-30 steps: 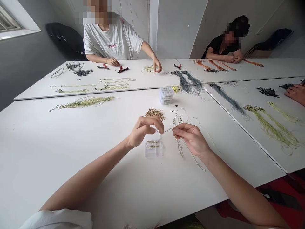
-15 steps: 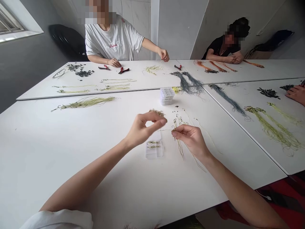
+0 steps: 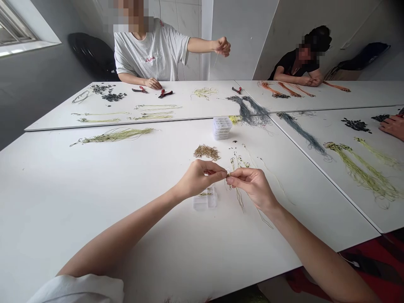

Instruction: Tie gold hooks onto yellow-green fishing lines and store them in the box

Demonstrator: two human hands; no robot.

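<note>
My left hand (image 3: pixel 199 179) and my right hand (image 3: pixel 251 185) meet fingertip to fingertip above the white table (image 3: pixel 94 202). Both are closed in a pinch on a thin yellow-green cord (image 3: pixel 239 198) that hangs down from my right hand to the table. The small piece at the pinch is too tiny to name. A small clear box (image 3: pixel 205 200) lies just under my left hand. A pile of small gold pins (image 3: pixel 206 152) sits just beyond my hands.
A stack of clear boxes (image 3: pixel 221 127) stands further back. Bundles of green cords (image 3: pixel 116 134), grey cords (image 3: pixel 249 109) and more green cords (image 3: pixel 362 172) lie about. A person in a white shirt (image 3: pixel 151 50) sits opposite with a raised hand; another person (image 3: pixel 299 63) sits far right. Pliers (image 3: pixel 164 93) lie near them.
My left hand has dropped from a raised pinch and closed in on my right hand until the fingertips meet. The person opposite has lifted a hand off the table.
</note>
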